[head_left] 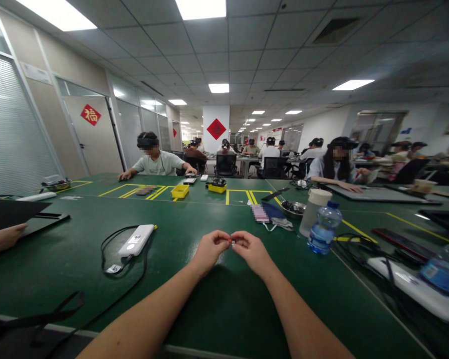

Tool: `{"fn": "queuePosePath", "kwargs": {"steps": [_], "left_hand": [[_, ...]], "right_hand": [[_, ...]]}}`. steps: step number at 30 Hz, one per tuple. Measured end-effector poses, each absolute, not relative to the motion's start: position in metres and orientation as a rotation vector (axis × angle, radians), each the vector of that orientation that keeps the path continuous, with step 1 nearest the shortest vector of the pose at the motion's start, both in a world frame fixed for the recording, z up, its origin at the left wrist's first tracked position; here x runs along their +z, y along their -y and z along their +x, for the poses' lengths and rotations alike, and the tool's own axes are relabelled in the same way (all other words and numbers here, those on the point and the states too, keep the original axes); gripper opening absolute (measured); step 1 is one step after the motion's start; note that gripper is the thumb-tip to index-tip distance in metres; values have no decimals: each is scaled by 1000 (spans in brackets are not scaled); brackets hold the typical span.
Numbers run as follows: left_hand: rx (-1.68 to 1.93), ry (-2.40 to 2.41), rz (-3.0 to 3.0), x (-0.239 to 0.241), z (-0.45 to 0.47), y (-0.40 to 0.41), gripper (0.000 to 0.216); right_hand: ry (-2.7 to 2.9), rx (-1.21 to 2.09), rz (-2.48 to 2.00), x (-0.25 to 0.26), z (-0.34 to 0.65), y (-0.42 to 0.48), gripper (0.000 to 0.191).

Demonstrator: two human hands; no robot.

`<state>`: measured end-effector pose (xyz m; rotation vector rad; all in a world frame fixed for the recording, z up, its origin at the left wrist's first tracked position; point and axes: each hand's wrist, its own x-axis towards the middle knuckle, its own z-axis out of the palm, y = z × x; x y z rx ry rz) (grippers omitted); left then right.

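My left hand [210, 250] and my right hand [251, 251] meet fingertip to fingertip above the green table [224, 304]. Between the left thumb and fingers is a tiny orange piece [230, 241]. A tiny whitish piece [233, 242] shows at the pinched fingertips of the right hand. Both are too small to name, and the fingers cover most of them. Whether the two bits are joined I cannot tell. To the left of my hands lies a white power bank [137, 240] with a black cable.
At right stand a blue-capped water bottle [325, 228], a pale tumbler [314, 212] and a metal bowl [294, 208]. Yellow trays [180, 191] lie farther back. Another person's hand [7, 238] holds a dark panel at left. Two people sit across the table.
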<state>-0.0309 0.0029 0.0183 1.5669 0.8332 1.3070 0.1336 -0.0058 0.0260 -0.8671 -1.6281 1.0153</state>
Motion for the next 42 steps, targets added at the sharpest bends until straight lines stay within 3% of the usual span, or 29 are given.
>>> {"fn": "queuePosePath", "kwargs": {"steps": [26, 33, 42], "left_hand": [[1282, -832, 1466, 18, -30, -3, 18], [1240, -753, 1355, 20, -26, 1, 16], [1259, -763, 1409, 19, -26, 1, 14]], "right_hand": [[1357, 1172, -854, 23, 137, 4, 24], [1269, 1318, -808, 22, 137, 4, 34], [1291, 1305, -836, 22, 135, 5, 26]]}}
